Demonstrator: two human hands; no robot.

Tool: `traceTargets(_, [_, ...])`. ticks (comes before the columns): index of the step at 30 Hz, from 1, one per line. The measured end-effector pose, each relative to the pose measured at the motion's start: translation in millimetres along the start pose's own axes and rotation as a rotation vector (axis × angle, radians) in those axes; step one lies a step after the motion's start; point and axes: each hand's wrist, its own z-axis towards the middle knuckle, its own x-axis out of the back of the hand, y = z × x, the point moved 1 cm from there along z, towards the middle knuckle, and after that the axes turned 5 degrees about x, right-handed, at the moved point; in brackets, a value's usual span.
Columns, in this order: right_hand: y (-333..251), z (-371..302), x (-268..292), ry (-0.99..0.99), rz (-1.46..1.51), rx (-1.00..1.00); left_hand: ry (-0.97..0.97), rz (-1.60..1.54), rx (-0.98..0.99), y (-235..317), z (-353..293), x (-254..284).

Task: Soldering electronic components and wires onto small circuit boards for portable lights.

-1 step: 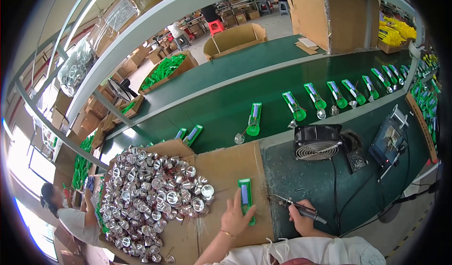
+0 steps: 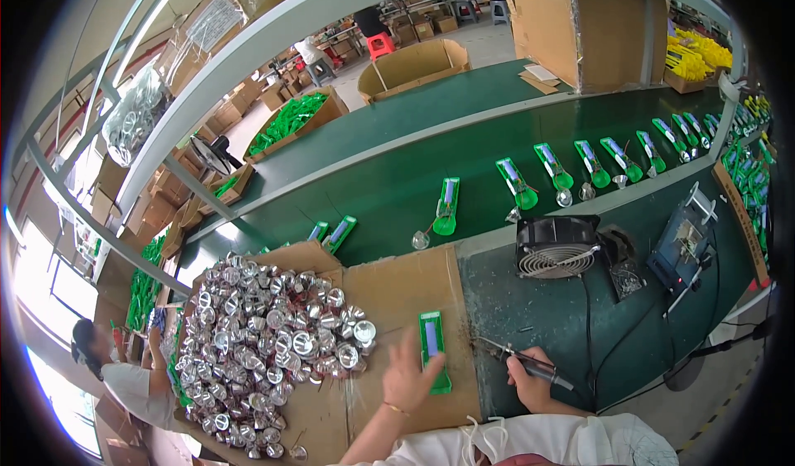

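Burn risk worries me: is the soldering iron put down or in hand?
In hand: the right hand is curled around the soldering iron.

From your head, the wide camera looks down and forward: your left hand point(image 2: 404, 381) and right hand point(image 2: 532, 379) are near, in the lower part; the red stool point(image 2: 380, 46) at top is far.

A red stool point(image 2: 381, 45) stands beyond an open carton point(image 2: 418, 70) — yellow parts point(image 2: 696, 54) fill a box point(image 2: 686, 83) farther right.
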Motion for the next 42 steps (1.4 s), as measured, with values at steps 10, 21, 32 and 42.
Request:
traceTargets(10, [1,0,4,0.028,-0.010,0.116,0.292,0.694,-0.334,-66,1,7])
traceTargets(21, [5,-3,0,0.009,0.031,0.175,0.288,0.664,-0.218,-50,16,13])
traceTargets(32, [0,-1,2,0.019,0.012,0.148,0.305,0.398,-0.351,-52,3,23])
traceTargets(42, [1,-1,3,0.025,0.039,0.149,0.289,0.551,-0.514,-80,-24,14])
